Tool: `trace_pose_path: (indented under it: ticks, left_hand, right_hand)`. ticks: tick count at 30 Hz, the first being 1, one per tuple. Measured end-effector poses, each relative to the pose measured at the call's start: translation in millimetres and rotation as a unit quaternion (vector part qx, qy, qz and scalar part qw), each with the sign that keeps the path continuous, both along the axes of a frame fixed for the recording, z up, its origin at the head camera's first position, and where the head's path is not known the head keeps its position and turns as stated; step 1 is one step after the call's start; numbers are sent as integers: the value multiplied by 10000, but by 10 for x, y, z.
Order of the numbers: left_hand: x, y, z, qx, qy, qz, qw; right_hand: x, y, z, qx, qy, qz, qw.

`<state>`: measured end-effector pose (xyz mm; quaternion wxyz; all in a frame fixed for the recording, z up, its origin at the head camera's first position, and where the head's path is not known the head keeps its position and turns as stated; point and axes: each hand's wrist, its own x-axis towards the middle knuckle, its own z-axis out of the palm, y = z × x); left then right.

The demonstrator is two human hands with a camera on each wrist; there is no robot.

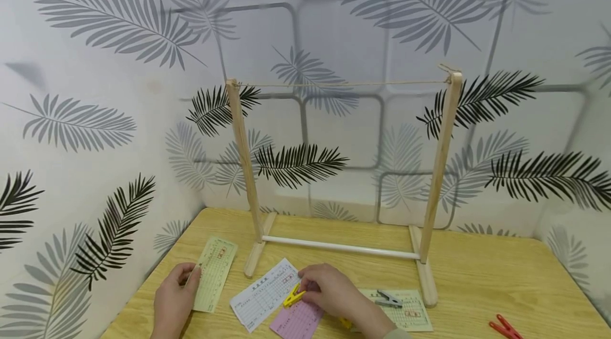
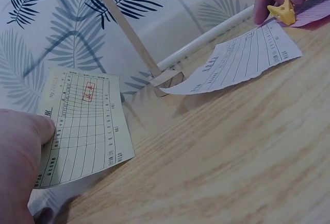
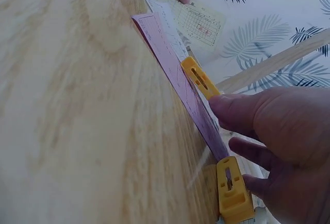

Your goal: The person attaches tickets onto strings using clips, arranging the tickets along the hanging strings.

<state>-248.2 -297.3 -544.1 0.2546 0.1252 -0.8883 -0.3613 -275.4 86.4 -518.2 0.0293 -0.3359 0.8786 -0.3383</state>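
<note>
Left hand [image 1: 174, 296], near left on desk [image 1: 477, 280], pinches green slip [image 1: 216, 274] by its edge. Thin paper, light & floppy, so grip the edge. Right hand [image 1: 334, 291] pinches yellow peg [image 1: 292, 296] at pink slip [image 1: 296, 322]; peg's stiff, squeeze its tail.

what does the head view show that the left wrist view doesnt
Only the head view shows the string across the rack top, the grey clothespin, the red clothespin and the right-hand green slip. Only the left wrist view shows the left green slip's printed grid close up. Both show the white slip, the yellow clothespin and the right hand.
</note>
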Motion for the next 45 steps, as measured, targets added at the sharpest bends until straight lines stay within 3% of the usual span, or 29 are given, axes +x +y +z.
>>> trace_pose_path:
  ticks: [7,13,33,39,45]
  left_hand:
    - [-10,-16,11,151,-84,-42,9998]
    - [-18,-27,7,209,-57,-4,9998]
    - [-18,2,24,427,61,159,9989]
    - [-33,20,39,723,101,55,9973]
    - [-44,34,53,1364,148,12,9905]
  right_hand:
    - [-15,-5,25,-768,-780,-212,9938]
    - [-1,-19,39,-1155,-1093,-538,9858]
    - [-4,-3,105,-1816,-1382,-822,9701]
    - [8,23,137,-1885,-1340,-997,9678]
    - [-22,24,137,-2010,-1256,-963,9667]
